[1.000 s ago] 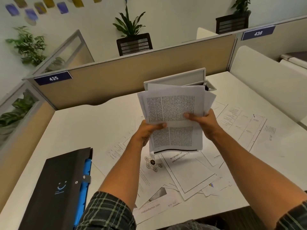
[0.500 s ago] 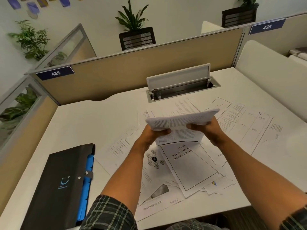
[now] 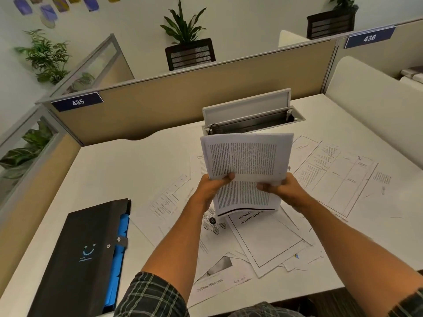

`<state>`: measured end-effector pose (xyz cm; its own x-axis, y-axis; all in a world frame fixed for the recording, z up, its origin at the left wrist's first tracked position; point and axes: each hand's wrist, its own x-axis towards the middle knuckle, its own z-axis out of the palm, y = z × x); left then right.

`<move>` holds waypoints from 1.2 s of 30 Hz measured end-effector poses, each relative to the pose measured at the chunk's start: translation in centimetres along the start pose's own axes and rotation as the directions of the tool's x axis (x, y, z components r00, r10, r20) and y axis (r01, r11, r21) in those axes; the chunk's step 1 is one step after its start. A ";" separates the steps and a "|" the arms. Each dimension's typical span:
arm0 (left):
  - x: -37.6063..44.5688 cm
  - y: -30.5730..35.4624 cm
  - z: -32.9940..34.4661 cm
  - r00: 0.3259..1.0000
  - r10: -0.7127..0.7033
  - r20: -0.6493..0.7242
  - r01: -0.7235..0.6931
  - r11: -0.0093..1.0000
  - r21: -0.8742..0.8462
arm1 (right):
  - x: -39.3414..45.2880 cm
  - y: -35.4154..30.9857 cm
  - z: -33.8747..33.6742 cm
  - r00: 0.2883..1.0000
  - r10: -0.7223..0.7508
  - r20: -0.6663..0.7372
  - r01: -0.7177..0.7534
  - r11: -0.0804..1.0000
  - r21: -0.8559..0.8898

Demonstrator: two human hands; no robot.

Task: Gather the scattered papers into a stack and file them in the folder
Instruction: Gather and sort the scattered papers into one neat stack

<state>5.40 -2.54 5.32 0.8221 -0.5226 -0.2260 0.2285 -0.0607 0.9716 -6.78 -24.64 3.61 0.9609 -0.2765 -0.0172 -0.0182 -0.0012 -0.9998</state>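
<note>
Broadly, the white worktop (image 3: 119, 170) fills the frame's middle, strewn at centre and right with loose printed white paper sheets (image 3: 272, 243), while a black folder with blue dividers (image 3: 80, 257) lies closed at lower left. Above the sheets at centre, the left hand (image 3: 211, 186) and right hand (image 3: 282, 188) each grip a side of an upright stack of text-printed pages (image 3: 247, 170).

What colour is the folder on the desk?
The folder is black with blue dividers inside, seen in the head view.
</note>
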 end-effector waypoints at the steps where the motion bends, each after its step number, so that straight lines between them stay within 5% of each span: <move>1: 0.0 -0.3 -0.2 1.000 -0.009 0.005 0.009 1.000 -0.005 | -0.2 0.2 0.0 0.999 0.012 -0.034 -0.011 1.000 0.009; 12: 0.5 -1.6 0.3 0.994 -0.110 0.001 0.102 0.929 0.356 | -1.2 2.9 -2.8 0.891 0.222 -0.397 -0.198 0.975 0.101; 17: 0.7 -3.6 0.5 0.997 -0.071 -0.006 0.049 0.619 0.783 | -2.4 5.3 -3.7 0.851 0.362 -0.381 -0.362 0.929 0.075; 24: 1.7 -5.0 0.9 0.993 -0.110 0.037 -0.013 0.216 0.976 | -2.2 5.6 -3.7 0.823 0.481 -0.301 -0.506 0.863 -0.004; 36: 3.9 -5.6 0.4 0.967 -0.253 -0.002 0.006 0.015 1.000 | -1.7 5.5 -3.2 0.805 0.524 -0.280 -0.561 0.825 -0.069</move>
<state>7.12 -4.57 -0.98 0.7385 -0.4881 -0.4651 -0.5130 -0.8545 0.0823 -9.40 -27.29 -1.86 0.6865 -0.4919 -0.5355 -0.5730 0.0874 -0.8149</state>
